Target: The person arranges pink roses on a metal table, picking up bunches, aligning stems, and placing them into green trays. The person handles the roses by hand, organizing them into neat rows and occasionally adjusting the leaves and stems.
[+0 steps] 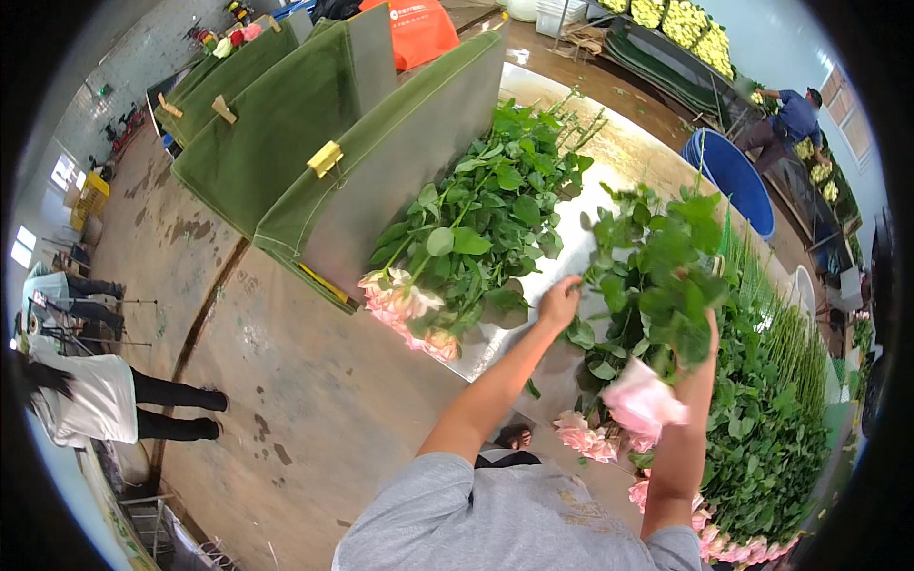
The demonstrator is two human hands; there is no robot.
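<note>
Before me, on a metal-topped table point(493, 341), lie long-stemmed pink roses. One pile of roses point(471, 214) rests left of centre against an upright panel, its blooms towards the near edge. My left hand point(559, 305) is over the middle of the table with its fingers curled; whether it pinches a leaf or stem cannot be told. My right hand point(703, 335) is mostly hidden behind the leaves of a blurred pink rose point(645, 403), which it appears to hold. More roses lie beneath it, and a large pile of roses point(764, 428) fills the right side.
Upright panels with green cloth point(271, 128) and clips stand at the left. Beyond the table is a blue tub point(728, 182). A co-worker point(792, 125) is by racks of yellow-green flowers point(671, 28); another person point(100, 400) stands far left.
</note>
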